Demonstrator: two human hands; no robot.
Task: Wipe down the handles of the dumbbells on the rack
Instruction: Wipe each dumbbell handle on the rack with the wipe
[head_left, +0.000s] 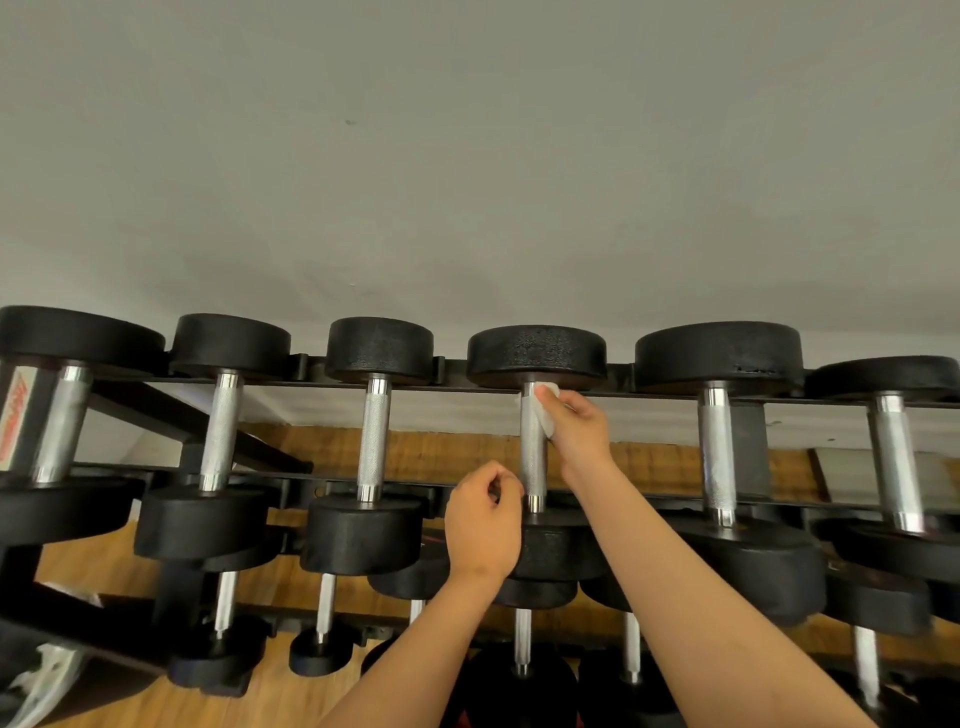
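Several black dumbbells with knurled steel handles lie across the top tier of a black rack (270, 475). My right hand (574, 423) holds a white wipe (546, 415) against the upper right side of the fourth dumbbell's handle (532, 454), just below its far head. My left hand (483, 519) hovers left of that handle's lower end with its fingers loosely curled, and I cannot see anything in it. The near head of this dumbbell (558, 551) is partly hidden behind my left hand.
Neighbouring handles stand close at left (373, 439) and right (716, 452). A lower tier holds several smaller dumbbells (326, 613). A grey wall rises behind the rack, and wooden floor (93, 569) shows below. A white bag (41, 675) lies at bottom left.
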